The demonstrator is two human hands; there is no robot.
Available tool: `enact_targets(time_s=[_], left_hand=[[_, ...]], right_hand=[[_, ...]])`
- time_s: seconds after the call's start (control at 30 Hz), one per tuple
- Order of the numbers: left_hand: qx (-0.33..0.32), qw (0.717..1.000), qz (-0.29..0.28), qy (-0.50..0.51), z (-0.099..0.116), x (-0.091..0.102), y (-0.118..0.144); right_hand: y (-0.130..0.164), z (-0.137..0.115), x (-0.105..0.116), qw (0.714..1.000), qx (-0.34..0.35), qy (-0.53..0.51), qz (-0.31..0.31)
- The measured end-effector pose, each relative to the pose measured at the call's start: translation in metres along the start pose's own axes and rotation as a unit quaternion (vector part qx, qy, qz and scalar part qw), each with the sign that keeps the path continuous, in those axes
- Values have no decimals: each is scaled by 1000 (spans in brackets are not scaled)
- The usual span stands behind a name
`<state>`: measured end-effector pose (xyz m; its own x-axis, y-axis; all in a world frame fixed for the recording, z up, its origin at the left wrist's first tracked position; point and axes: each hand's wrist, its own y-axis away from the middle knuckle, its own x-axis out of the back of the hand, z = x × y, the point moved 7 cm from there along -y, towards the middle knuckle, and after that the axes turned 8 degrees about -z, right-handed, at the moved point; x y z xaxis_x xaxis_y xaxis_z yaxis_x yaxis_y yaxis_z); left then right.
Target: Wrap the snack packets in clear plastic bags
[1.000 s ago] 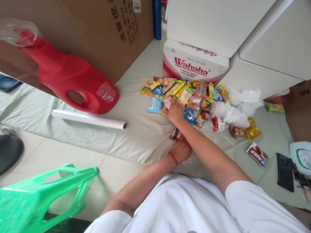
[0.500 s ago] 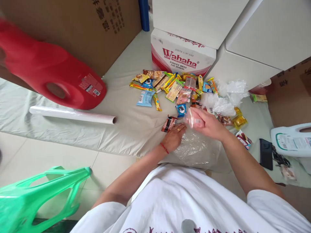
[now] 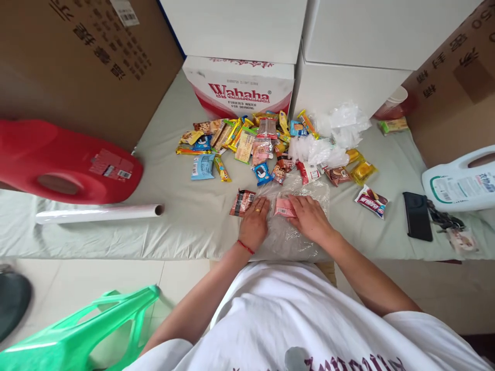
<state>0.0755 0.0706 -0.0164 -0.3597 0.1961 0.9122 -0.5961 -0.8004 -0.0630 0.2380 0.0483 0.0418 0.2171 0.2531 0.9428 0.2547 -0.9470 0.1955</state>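
My right hand point(image 3: 311, 219) has its fingers and thumb on a pink snack packet point(image 3: 283, 207), which rests on a sheet of clear plastic film point(image 3: 297, 234). Flat on the film's left side lies my left hand point(image 3: 255, 221), fingers stretched out and holding nothing. Partly behind its fingertips is a brown snack packet point(image 3: 242, 202). Beyond both hands spreads a pile of small wrapped snacks, among them a dark blue packet point(image 3: 262, 174) and a pale blue packet point(image 3: 202, 167). Crumpled clear plastic point(image 3: 320, 149) covers the pile's right part.
A cling film roll point(image 3: 100, 213) and a red jug point(image 3: 96, 170) lie to the left. The Wahaba carton point(image 3: 240, 90) stands behind the snacks. At right are a purple-and-white packet point(image 3: 372, 201), a black phone point(image 3: 417, 216) and a white bottle point(image 3: 460, 180). A green stool point(image 3: 77, 335) stands on the floor.
My right hand has lowered the pink packet onto the film. My left hand stays flat beside the brown packet. The view has turned to the right.
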Motion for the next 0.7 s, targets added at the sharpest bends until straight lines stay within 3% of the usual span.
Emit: enact_targets(time_s=[0.2,0.33,0.4,0.5,0.6,0.7], left_hand=[[55,998,11,-12,6,1,11],[38,997,62,13,10,20,20],[-8,996,80,23,14,33,29],[-150,987,46,34,23,45,49],[-251,967,-20,26,17,44,72],[-268,962,-59,-2,1,36,88]], right_hand=[[-1,8,-5,1000,-25,-8,7],[-2,4,-3,1000,-17,1,19],[11,5,7,999,12,-12,47],[53,6,9,991,104,-48,67],[102,2,-21,971,231,-59,25],[131,11,-53,968,241,-59,45]])
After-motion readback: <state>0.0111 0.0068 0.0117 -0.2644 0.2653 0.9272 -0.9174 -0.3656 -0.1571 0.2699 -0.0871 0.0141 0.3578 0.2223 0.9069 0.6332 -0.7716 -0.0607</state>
